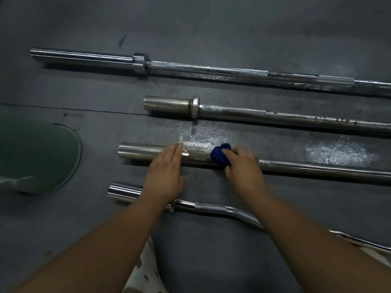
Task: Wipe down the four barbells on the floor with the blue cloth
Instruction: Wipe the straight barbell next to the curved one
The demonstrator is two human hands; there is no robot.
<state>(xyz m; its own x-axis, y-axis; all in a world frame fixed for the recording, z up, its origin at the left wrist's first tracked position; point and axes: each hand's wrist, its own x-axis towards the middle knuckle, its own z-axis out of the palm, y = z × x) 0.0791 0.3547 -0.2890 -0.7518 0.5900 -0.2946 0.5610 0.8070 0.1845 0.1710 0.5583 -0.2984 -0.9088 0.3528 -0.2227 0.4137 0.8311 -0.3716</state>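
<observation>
Four steel bars lie side by side on a dark floor (211, 28), their long axes running from 9 to 3 o'clock and their sleeve ends pointing to 9. From 12 toward 6 they are the far bar (232, 70), second bar (296, 118), third bar (317, 167) and a curl bar (218, 208) with a bent shaft.

My left hand (167, 174) lies flat, fingers straight, on the third bar's sleeve. Near it toward 3 o'clock, my right hand (243, 168) is curled round the bunched blue cloth (220, 154), pressing it onto the same bar.

I judge the bars heavy, stiff and apt to roll, so a flat palm on the sleeve steadies best. The cloth is soft and light and suits a full fist.

The floor at 12 o'clock from the cloth glistens, perhaps wet. A green plate (38, 155) lies at 9 o'clock
</observation>
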